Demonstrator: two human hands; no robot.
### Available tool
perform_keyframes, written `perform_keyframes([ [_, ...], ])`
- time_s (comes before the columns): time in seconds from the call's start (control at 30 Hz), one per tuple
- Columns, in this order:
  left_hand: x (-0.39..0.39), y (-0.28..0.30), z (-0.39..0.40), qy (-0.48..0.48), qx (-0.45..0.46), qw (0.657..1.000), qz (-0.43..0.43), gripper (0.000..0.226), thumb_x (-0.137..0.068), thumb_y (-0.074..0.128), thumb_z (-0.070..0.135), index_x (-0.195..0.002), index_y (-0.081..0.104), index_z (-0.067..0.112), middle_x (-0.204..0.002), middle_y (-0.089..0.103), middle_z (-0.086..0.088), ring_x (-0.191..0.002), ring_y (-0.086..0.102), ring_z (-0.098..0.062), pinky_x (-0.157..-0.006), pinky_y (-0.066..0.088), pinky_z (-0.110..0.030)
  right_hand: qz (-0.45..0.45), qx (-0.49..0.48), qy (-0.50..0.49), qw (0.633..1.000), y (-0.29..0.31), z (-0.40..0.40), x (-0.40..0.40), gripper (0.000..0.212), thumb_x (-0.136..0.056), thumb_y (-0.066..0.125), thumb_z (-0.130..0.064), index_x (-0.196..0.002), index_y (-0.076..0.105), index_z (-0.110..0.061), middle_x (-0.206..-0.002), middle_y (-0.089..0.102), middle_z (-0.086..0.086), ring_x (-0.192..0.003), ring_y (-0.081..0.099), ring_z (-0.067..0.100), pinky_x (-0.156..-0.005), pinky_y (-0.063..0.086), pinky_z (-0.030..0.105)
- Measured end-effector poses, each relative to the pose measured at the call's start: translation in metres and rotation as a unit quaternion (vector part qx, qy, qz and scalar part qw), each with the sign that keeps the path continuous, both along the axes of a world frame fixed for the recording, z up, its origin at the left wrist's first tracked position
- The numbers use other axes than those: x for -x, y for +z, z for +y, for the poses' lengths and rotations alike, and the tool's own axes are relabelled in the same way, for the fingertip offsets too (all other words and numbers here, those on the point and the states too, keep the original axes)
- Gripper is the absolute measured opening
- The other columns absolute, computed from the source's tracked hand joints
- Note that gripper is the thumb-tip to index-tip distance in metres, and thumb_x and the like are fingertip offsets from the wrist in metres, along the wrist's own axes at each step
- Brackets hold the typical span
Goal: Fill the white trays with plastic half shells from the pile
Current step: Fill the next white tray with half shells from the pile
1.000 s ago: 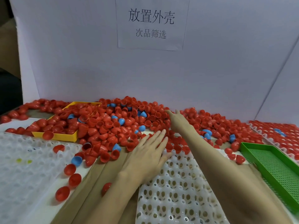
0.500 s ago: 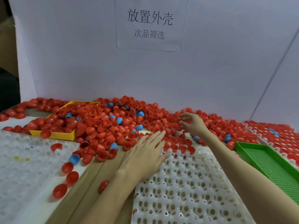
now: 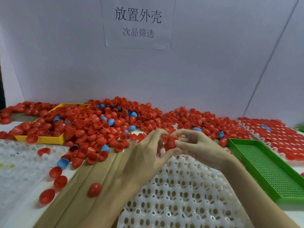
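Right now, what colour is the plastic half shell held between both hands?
Red plastic half shell; head view shows it.

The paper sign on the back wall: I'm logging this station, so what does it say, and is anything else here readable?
"放置外壳", large top line on the white paper sign taped to the back wall.
"次品筛选", smaller line below it on the same sign.
No other text shows on the trays, the shells or the table.

Even, soft lighting; faint shadows, wide-angle bending and slight blur at edges.
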State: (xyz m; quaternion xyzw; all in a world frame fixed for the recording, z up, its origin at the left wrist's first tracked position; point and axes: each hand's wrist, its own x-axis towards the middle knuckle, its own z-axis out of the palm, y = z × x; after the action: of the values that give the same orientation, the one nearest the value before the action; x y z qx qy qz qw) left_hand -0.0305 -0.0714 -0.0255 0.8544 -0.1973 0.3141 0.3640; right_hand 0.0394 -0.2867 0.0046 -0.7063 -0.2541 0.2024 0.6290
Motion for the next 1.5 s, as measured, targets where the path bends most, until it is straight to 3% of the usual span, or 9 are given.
perform_keyframes([
  [0.23,-0.006,-0.001,0.000,-0.043,0.069,0.997,0.012,0.032,-0.091,0.078,0.040,-0.119,0.068,0.026,-0.100,0.062,0.019,-0.090,0.067,-0.006,-0.078,0.057,-0.022,0.002,-0.023,-0.017,1.000,0.004,0.001,0.008,0.032,-0.095,0.079,-0.024,-0.121,0.071,-0.008,-0.107,0.075,0.007,-0.108,0.074,0.031,-0.095,0.060,0.034],
  [0.4,-0.004,0.000,-0.002,-0.041,0.046,0.998,0.003,0.037,-0.092,0.078,0.029,-0.127,0.067,0.028,-0.105,0.059,0.019,-0.091,0.066,-0.002,-0.080,0.055,-0.014,-0.075,0.023,-0.024,0.997,0.000,0.006,0.010,0.022,-0.099,0.075,-0.026,-0.119,0.072,-0.018,-0.106,0.078,0.002,-0.101,0.075,0.022,-0.089,0.059,0.029],
  [0.57,-0.024,0.005,0.049,0.129,0.046,0.990,-0.006,0.045,-0.093,0.073,0.012,-0.136,0.066,0.025,-0.117,0.056,0.004,-0.081,0.061,-0.003,-0.077,0.060,-0.025,-0.031,0.003,-0.005,0.999,0.004,-0.019,-0.003,0.033,-0.105,0.063,-0.035,-0.136,0.069,-0.024,-0.126,0.073,0.014,-0.118,0.071,0.030,-0.096,0.059,0.031],
  [0.7,-0.037,-0.012,0.105,0.315,-0.100,0.937,0.116,0.060,-0.103,0.060,0.031,-0.159,0.040,0.028,-0.158,0.041,-0.011,-0.140,0.045,-0.034,-0.115,0.040,-0.053,0.048,-0.078,-0.066,0.994,-0.008,-0.047,-0.020,0.035,-0.104,0.062,-0.030,-0.132,0.072,-0.011,-0.126,0.071,0.022,-0.110,0.072,0.029,-0.091,0.060,0.031],
  [0.8,-0.040,-0.026,0.104,0.290,-0.133,0.936,0.147,0.048,-0.105,0.055,0.033,-0.151,0.053,0.018,-0.160,0.044,-0.008,-0.148,0.037,-0.029,-0.120,0.032,-0.049,0.080,-0.119,-0.107,0.984,-0.019,-0.054,-0.028,0.031,-0.104,0.062,-0.024,-0.128,0.073,-0.007,-0.118,0.073,0.018,-0.103,0.073,0.024,-0.085,0.060,0.028],
  [0.97,-0.046,-0.019,0.063,0.191,-0.067,0.974,0.102,0.023,-0.103,0.058,0.025,-0.118,0.073,0.017,-0.124,0.065,0.007,-0.117,0.058,-0.013,-0.106,0.047,-0.038,0.095,-0.147,-0.109,0.978,-0.026,-0.050,-0.026,0.030,-0.102,0.065,-0.023,-0.124,0.075,-0.005,-0.111,0.074,0.015,-0.097,0.074,0.023,-0.082,0.061,0.028],
  [1.17,-0.092,0.004,0.023,0.136,-0.144,0.971,0.135,0.033,-0.108,0.046,0.034,-0.123,0.071,0.017,-0.127,0.061,0.003,-0.117,0.056,-0.015,-0.103,0.048,-0.036,0.095,-0.155,-0.099,0.978,-0.027,-0.047,-0.022,0.031,-0.101,0.067,-0.025,-0.125,0.075,-0.007,-0.108,0.073,0.013,-0.096,0.073,0.022,-0.083,0.059,0.027],
  [1.37,-0.176,0.019,0.019,0.174,-0.385,0.881,0.214,0.043,-0.112,0.028,0.026,-0.138,0.061,0.017,-0.150,0.048,-0.007,-0.136,0.041,-0.031,-0.116,0.031,-0.049,0.093,-0.156,-0.091,0.979,-0.030,-0.049,-0.023,0.037,-0.097,0.074,-0.031,-0.125,0.075,-0.008,-0.107,0.074,0.011,-0.096,0.073,0.021,-0.083,0.059,0.027],
  [1.5,-0.201,0.003,0.029,0.152,-0.426,0.842,0.295,0.040,-0.110,0.028,0.018,-0.134,0.060,0.016,-0.152,0.046,-0.005,-0.137,0.034,-0.036,-0.118,0.024,-0.055,0.087,-0.161,-0.089,0.979,-0.029,-0.051,-0.025,0.032,-0.101,0.070,-0.029,-0.124,0.075,-0.007,-0.106,0.073,0.012,-0.095,0.072,0.021,-0.081,0.059,0.027],
])
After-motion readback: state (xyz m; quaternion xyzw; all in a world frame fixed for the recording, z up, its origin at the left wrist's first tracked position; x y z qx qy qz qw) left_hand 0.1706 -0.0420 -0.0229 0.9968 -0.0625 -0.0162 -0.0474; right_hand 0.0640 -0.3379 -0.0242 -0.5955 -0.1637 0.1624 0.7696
